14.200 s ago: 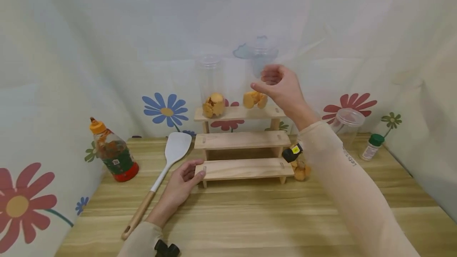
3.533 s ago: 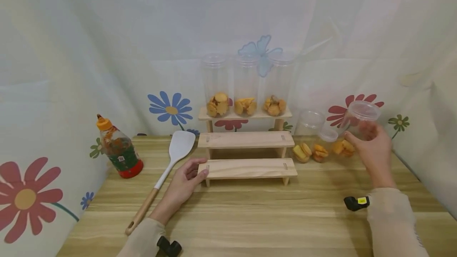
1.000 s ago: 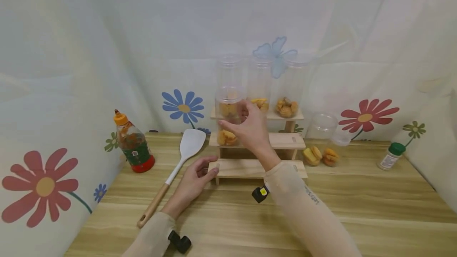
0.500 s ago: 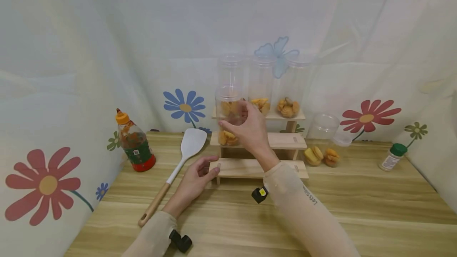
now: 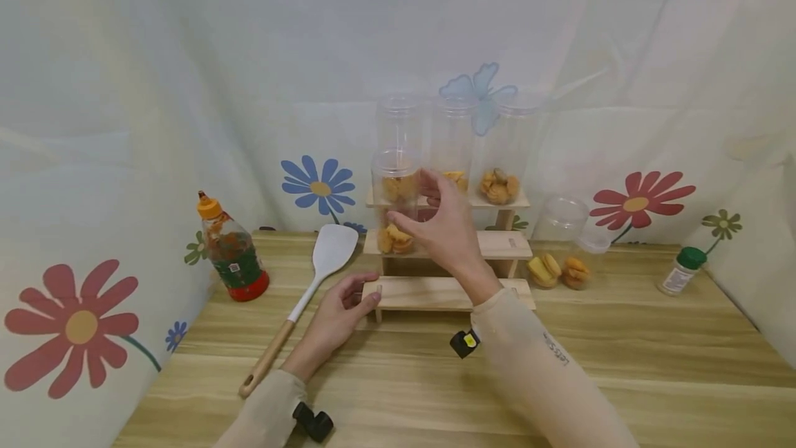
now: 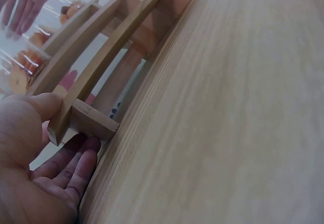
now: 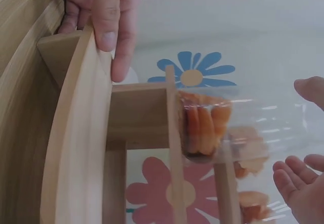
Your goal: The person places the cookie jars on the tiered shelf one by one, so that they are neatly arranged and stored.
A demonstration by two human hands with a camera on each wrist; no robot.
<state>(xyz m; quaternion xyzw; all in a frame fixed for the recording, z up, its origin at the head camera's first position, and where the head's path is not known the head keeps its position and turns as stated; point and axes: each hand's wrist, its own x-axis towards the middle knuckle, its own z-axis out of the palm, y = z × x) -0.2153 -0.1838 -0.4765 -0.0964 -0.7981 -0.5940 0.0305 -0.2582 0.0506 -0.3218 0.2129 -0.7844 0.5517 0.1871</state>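
While plastic squeeze bottle (image 5: 233, 254) stands far left, white-headed spatula (image 5: 334, 249) lies beside left hand (image 5: 336, 311), which pinches smooth-grained wooden rack (image 5: 429, 293) at lowest tier. Transparent cylindrical jar (image 5: 396, 200), orange-yellow pieces (image 5: 396, 238) inside, upright on middle tier (image 5: 501, 244), left end; right hand (image 5: 445, 221) just beside, fingers relaxed, gripping nothing. Rear jars (image 5: 452, 135) faintly outlined, two partly hidden. Label (image 5: 678, 279) on green-capped bottle (image 5: 687, 265), far right, unreadable.

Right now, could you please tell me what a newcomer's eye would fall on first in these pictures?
Probably the wooden rack at centre, with three clear jars along its top tier and a fourth jar at the left of its middle tier. The right hand is beside that fourth jar, and the left hand grips the bottom tier's left end. Farther left, the orange-capped bottle also stands out.
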